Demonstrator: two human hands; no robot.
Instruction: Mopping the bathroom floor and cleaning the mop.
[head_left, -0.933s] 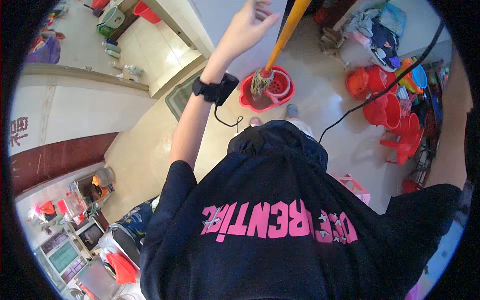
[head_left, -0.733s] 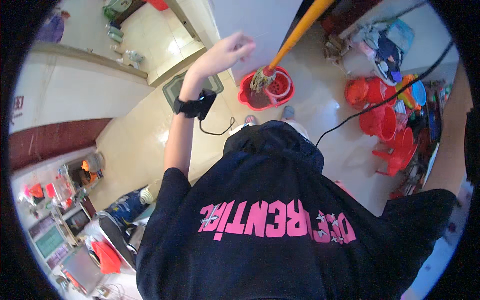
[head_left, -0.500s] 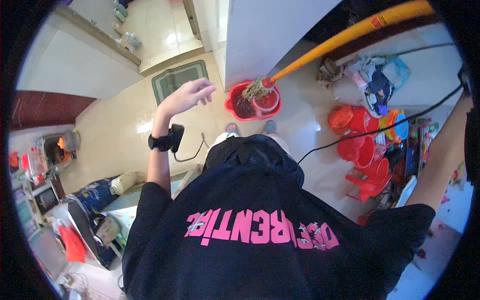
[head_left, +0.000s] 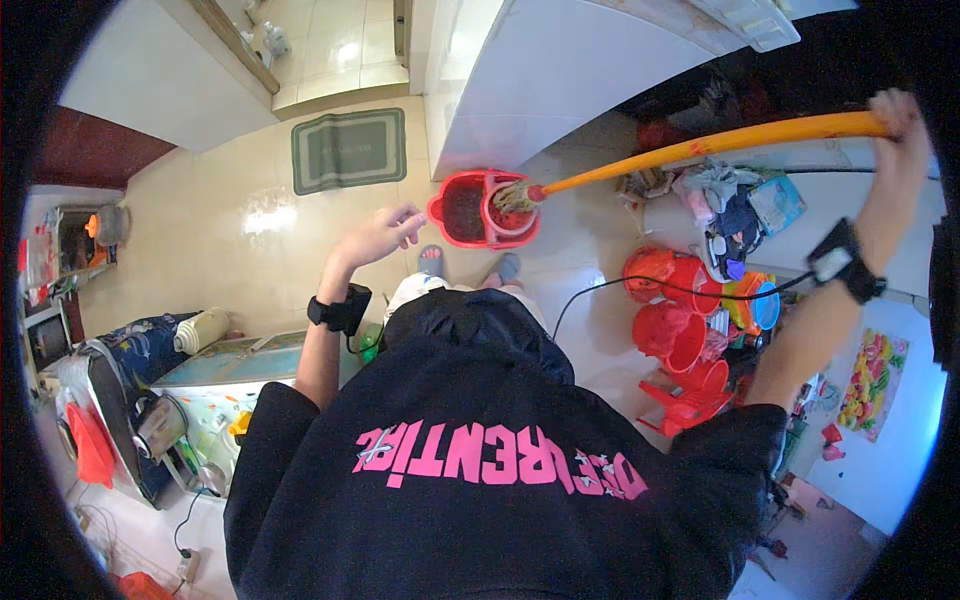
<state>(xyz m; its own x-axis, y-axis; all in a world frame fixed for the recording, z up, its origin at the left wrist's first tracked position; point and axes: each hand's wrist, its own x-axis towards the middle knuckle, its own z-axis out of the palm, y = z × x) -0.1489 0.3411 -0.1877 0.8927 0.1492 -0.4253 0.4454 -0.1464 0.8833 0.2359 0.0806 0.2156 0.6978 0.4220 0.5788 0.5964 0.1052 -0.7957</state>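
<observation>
My right hand (head_left: 899, 118) is wrapped round the upper end of the orange handle of a mop (head_left: 715, 144), at the far right. The handle slants down to the left, and its pale stringy mop head (head_left: 515, 197) rests at the round wringer basket of a red mop bucket (head_left: 447, 178). The bucket stands on the floor just beyond my feet, with dark water in its left part. My left hand (head_left: 380, 236) hovers in the air to the left of the bucket, holding nothing, its fingers loosely bent and apart.
A green-grey mat (head_left: 348, 151) lies by the doorway. A white panel (head_left: 530, 85) rises behind the bucket. Red buckets and stools (head_left: 672, 335) crowd the right side, below a pile of cloth and bags (head_left: 735, 215). A black cable (head_left: 600, 287) hangs from my right wrist.
My right hand has come into view on the mop handle, which now slopes less steeply. The mop head sits lower in the wringer basket. My left hand has drawn slightly closer to me.
</observation>
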